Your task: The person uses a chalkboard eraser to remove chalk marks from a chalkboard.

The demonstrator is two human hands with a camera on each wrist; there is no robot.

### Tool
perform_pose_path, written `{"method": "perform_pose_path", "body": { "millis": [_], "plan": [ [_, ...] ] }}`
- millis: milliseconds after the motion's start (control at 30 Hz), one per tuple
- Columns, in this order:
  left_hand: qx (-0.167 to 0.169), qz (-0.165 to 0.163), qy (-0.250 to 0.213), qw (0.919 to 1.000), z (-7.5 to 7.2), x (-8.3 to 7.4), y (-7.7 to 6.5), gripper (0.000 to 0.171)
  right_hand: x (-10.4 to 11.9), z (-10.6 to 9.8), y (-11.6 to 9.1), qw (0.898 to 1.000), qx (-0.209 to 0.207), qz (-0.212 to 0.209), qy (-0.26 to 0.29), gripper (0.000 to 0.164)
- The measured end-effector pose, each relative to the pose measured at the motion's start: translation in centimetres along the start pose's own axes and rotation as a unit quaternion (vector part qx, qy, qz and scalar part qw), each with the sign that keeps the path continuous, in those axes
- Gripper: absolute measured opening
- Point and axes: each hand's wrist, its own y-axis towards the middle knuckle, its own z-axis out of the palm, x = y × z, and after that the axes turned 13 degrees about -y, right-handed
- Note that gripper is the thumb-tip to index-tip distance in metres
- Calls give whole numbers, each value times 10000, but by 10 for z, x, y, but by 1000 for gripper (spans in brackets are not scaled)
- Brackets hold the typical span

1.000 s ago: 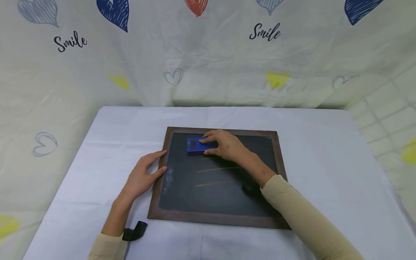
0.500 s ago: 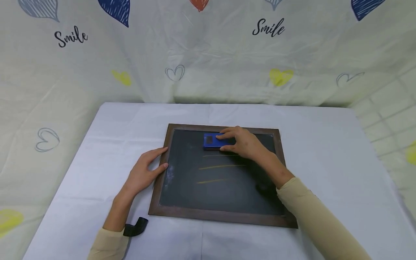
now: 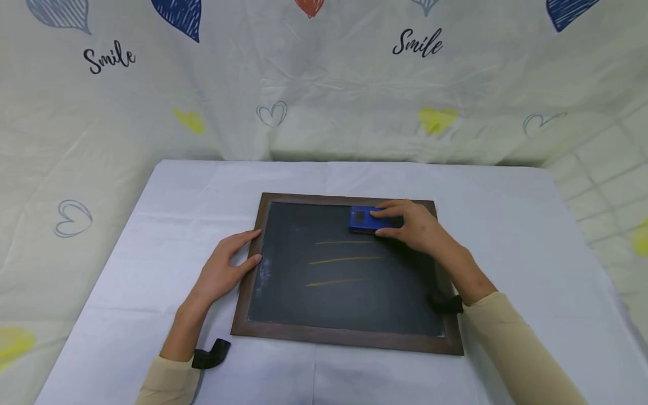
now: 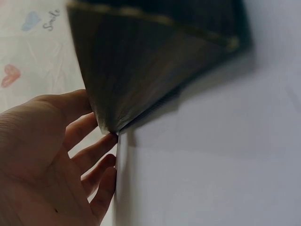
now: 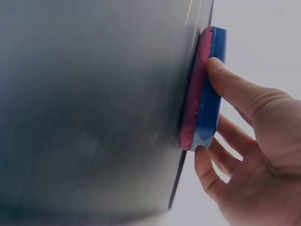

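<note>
A blackboard (image 3: 324, 304) in a brown wooden frame lies on the white-covered table, with three thin yellow chalk lines (image 3: 344, 260) across its middle. My right hand (image 3: 417, 225) grips a blue chalkboard eraser (image 3: 360, 219) near the board's top right. In the right wrist view the eraser's pink felt side (image 5: 195, 94) faces the board, and my thumb and fingers hold its blue back. At the left, my left hand (image 3: 221, 273) touches the frame's left edge with thumb and fingertips extended. The left wrist view shows those fingers (image 4: 96, 153) against the frame's side (image 4: 122, 61).
White cloth (image 3: 516, 236) covers the table around the board. Behind it hangs a pale curtain (image 3: 344, 90) printed with hearts and "Smile". A black wrist camera mount (image 3: 211, 355) sits at the left wrist, and another (image 3: 445, 304) at the right wrist overlaps the frame's right side.
My right hand has slid the eraser rightward along the upper part of the board, from left of centre to near the right corner. The left hand has stayed at the frame.
</note>
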Motion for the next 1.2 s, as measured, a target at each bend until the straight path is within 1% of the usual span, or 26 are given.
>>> {"method": "perform_pose_path", "body": {
  "millis": [233,467,733,967,1200],
  "plan": [
    [-2,5,-14,10000,-1,0,1,59,-19,-6,-19,9998,-182,86,-71,50],
    [-6,21,-41,10000,-2,0,1,59,-31,-10,-28,9992,-344,71,-202,48],
    [-18,25,-74,10000,-2,1,0,59,-33,-9,-33,9986,-497,20,-177,50],
    [-30,2,-63,10000,-1,3,0,59,-34,-6,-41,9971,-720,-147,-191,50],
    [-37,-30,-64,10000,0,3,1,59,-33,-5,-49,9980,-614,-89,-129,50]
  ]
}}
